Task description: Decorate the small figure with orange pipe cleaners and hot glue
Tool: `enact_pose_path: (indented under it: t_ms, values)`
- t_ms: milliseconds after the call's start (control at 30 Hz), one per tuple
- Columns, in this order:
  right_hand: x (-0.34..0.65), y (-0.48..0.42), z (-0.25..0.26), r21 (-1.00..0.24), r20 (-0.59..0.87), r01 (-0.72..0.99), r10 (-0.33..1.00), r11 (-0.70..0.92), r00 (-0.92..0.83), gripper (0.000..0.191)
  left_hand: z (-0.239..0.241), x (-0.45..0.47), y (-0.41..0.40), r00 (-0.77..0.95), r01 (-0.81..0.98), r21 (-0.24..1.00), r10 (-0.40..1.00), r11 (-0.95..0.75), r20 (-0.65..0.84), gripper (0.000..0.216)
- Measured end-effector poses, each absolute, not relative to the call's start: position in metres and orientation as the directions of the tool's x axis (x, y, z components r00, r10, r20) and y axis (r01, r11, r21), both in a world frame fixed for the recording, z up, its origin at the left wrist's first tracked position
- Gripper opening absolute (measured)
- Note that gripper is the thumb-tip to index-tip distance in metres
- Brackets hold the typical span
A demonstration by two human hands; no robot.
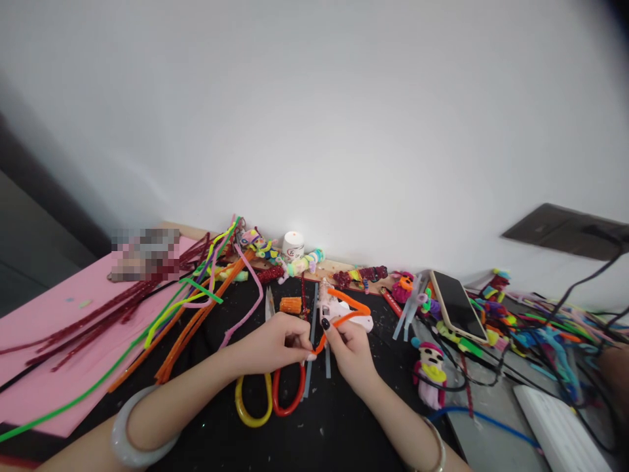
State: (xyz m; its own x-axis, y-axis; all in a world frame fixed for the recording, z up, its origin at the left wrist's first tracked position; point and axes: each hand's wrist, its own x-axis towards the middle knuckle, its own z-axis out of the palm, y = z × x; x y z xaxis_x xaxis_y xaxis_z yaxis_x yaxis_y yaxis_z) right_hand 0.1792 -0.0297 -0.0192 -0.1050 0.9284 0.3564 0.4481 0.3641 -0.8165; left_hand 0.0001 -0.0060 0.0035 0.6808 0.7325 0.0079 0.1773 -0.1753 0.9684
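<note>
My left hand (275, 344) and my right hand (346, 347) meet over a black mat (319, 426), both pinching one orange pipe cleaner (351, 309). It is bent into a loop that rises above my right fingers. The left fingertips grip its lower end. Under the left hand lie scissors (270, 400) with one yellow and one red handle. A small coiled orange piece (291, 305) lies just beyond the hands. A pale bangle is on my left wrist, a thin bracelet on my right.
Long pipe cleaners (187, 314) in red, green, yellow and orange fan over a pink sheet (59, 367) at left. A white jar (293, 246) and small pipe-cleaner figures stand by the wall. A phone (457, 305), cables and a doll figure (431, 373) crowd the right.
</note>
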Motion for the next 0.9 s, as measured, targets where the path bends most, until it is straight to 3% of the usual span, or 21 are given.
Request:
enact_pose_path:
  t_ms: [167, 267, 367, 500, 667, 900]
  values:
    - [0.192, -0.026, -0.013, -0.73, 0.437, 0.53, 0.891, 0.43, -0.122, 0.023, -0.003, 0.003, -0.001, 0.557, 0.033, 0.992, 0.822, 0.122, -0.12, 0.021]
    - [0.197, -0.024, -0.008, -0.643, 0.467, 0.625, 0.873, 0.442, -0.137, 0.013, -0.003, 0.003, 0.005, 0.444, -0.095, 0.976, 0.886, 0.196, -0.135, 0.025]
    - [0.197, -0.022, -0.007, -0.481, 0.488, 0.796, 0.866, 0.368, -0.105, 0.032, -0.003, 0.001, 0.009, 0.379, -0.187, 0.951, 0.911, 0.248, -0.163, 0.026]
    - [0.195, -0.019, -0.01, -0.3, 0.392, 0.932, 0.917, 0.201, -0.071, 0.047, -0.005, -0.002, 0.012, 0.334, -0.288, 0.906, 0.919, 0.31, -0.208, 0.028]
    - [0.2, -0.017, -0.011, -0.288, 0.308, 0.942, 0.948, 0.174, -0.081, 0.048, -0.005, -0.004, 0.013, 0.32, -0.36, 0.87, 0.921, 0.337, -0.224, 0.025]
    - [0.206, -0.012, -0.018, -0.359, 0.336, 0.92, 0.941, 0.157, -0.03, 0.042, -0.009, -0.006, 0.015, 0.306, -0.415, 0.834, 0.92, 0.362, -0.247, 0.023]
